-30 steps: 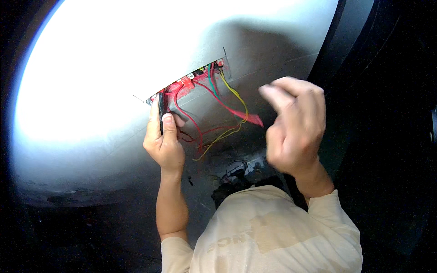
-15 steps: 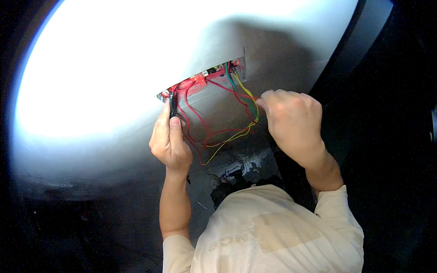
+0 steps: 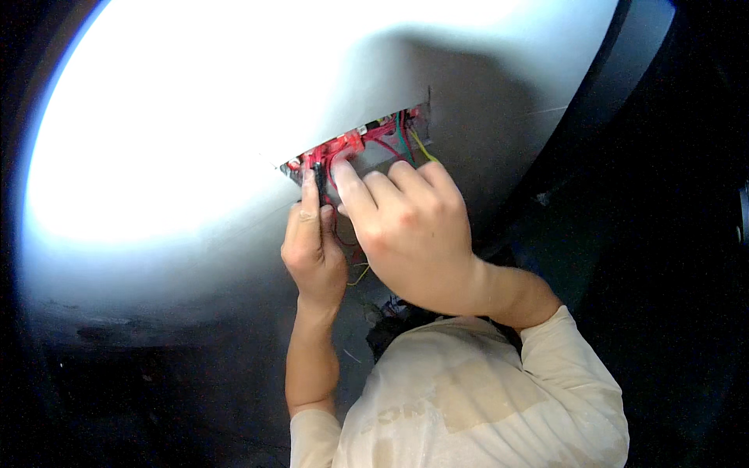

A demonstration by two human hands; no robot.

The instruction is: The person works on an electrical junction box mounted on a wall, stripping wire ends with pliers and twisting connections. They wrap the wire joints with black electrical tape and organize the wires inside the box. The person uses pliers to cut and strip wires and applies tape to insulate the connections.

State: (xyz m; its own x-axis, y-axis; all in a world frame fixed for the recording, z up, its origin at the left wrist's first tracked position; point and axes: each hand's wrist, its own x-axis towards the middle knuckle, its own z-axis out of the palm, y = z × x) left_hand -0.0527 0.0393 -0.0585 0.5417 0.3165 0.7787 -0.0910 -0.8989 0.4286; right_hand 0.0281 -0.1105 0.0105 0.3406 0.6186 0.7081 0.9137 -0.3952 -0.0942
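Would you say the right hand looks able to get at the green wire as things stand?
Probably yes: the right hand is close below the green wire in the picture, and nothing seems to block its upper stretch.

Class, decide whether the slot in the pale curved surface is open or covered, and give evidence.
Open: red wires show inside the slot, and a yellow wire emerges near its right end.

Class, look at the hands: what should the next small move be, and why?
Probably close the right hand gently on the red wires: it reaches right up to them, its fingertip too blurred to show a grip, while the left hand holds the black piece between finger and thumb.
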